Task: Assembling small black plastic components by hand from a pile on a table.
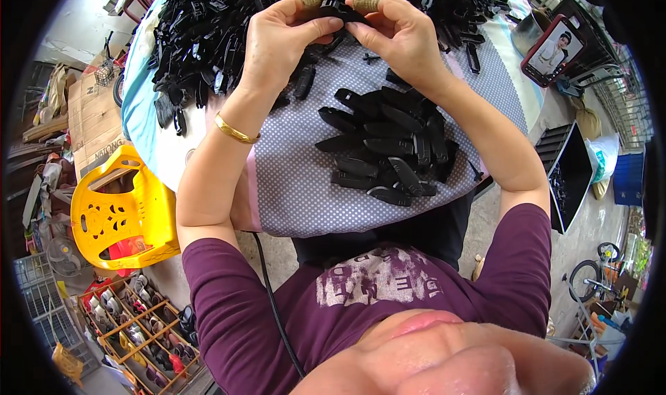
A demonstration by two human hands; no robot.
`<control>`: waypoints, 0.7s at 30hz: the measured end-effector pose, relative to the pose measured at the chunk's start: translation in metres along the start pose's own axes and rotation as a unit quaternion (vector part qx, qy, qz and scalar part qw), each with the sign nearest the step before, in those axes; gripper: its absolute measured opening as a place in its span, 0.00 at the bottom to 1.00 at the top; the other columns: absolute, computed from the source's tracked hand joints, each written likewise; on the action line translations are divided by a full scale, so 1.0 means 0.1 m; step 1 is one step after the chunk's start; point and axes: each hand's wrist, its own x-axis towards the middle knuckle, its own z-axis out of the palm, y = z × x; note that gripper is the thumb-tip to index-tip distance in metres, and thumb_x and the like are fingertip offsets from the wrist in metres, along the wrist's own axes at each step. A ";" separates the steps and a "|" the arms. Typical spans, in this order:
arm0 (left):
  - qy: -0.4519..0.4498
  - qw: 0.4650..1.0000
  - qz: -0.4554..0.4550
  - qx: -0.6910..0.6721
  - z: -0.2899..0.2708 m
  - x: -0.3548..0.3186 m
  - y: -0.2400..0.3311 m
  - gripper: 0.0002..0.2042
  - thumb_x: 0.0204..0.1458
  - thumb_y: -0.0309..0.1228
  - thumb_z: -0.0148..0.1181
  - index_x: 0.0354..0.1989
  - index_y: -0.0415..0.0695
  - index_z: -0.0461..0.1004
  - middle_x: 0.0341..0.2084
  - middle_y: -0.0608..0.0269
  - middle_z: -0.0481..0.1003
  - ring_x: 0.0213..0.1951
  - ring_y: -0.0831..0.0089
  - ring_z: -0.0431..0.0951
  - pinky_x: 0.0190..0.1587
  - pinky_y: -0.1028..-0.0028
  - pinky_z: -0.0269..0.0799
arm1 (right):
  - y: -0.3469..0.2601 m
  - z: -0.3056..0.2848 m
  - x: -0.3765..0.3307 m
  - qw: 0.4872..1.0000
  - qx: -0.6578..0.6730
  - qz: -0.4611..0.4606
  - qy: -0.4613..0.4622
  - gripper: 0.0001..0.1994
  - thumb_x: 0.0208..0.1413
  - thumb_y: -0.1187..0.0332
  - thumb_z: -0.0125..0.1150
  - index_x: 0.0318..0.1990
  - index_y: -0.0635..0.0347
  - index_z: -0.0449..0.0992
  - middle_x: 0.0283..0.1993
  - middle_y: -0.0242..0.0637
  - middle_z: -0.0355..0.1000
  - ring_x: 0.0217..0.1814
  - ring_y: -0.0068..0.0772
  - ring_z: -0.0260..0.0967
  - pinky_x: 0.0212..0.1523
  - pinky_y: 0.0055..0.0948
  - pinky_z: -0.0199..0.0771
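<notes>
At far left a yellow plastic chair [118, 215] stands on the floor beside cardboard boxes [94, 117], with a shoe rack [135, 325] below it. The left hand [281, 41], a gold bangle [234, 129] on its wrist, is curled closed, thumb and fingers pinching the left end of a small black plastic part [338, 10]. The part lies roughly level, its long axis running left to right between the two hands, held up over the far side of the table. The right hand [399, 38] is likewise closed, gripping the part's right end; both forefingers wear tan tape at the tip. Behind the hands a big heap of black parts [208, 34] spreads across the table. Nearer the person, a smaller pile [388, 152] of elongated black pieces rests on the grey dotted cloth [298, 180] covering the table. To the right a phone [553, 50] in a red case stands propped up, screen lit. Farther right a black tray [572, 173] leans by the table, and a bicycle [596, 270] stands on the concrete floor.
</notes>
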 end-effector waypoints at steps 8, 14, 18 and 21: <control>0.022 0.995 -0.003 -0.099 0.05 -0.03 -0.02 0.13 0.45 0.23 0.64 0.40 0.33 0.75 0.31 0.58 0.78 0.32 0.75 0.78 0.38 0.80 0.76 | -0.03 0.09 0.01 0.997 0.027 -0.038 0.060 0.13 0.47 0.76 0.63 0.43 0.65 0.75 0.39 0.35 0.70 0.38 0.25 0.72 0.42 0.21 0.75; 0.072 0.996 0.029 -0.052 0.21 -0.09 0.02 0.13 0.48 0.26 0.62 0.42 0.32 0.74 0.31 0.60 0.78 0.30 0.82 0.76 0.35 0.85 0.72 | -0.11 0.07 0.00 0.994 -0.089 -0.057 0.037 0.14 0.48 0.75 0.63 0.44 0.65 0.73 0.41 0.32 0.70 0.42 0.24 0.72 0.44 0.21 0.74; 0.062 0.996 0.061 -0.037 0.15 -0.08 0.03 0.11 0.50 0.26 0.60 0.41 0.37 0.76 0.30 0.64 0.78 0.30 0.85 0.74 0.33 0.87 0.70 | -0.12 0.09 0.01 0.997 -0.078 0.008 0.019 0.12 0.48 0.72 0.65 0.41 0.64 0.75 0.38 0.33 0.72 0.38 0.22 0.71 0.37 0.20 0.74; 0.034 0.994 0.104 -0.019 0.11 -0.05 0.04 0.10 0.51 0.25 0.59 0.41 0.38 0.77 0.29 0.65 0.78 0.30 0.85 0.75 0.35 0.86 0.71 | -0.12 -0.05 0.06 0.994 -0.048 0.075 -0.061 0.12 0.48 0.70 0.65 0.41 0.64 0.75 0.32 0.31 0.73 0.32 0.17 0.68 0.31 0.17 0.70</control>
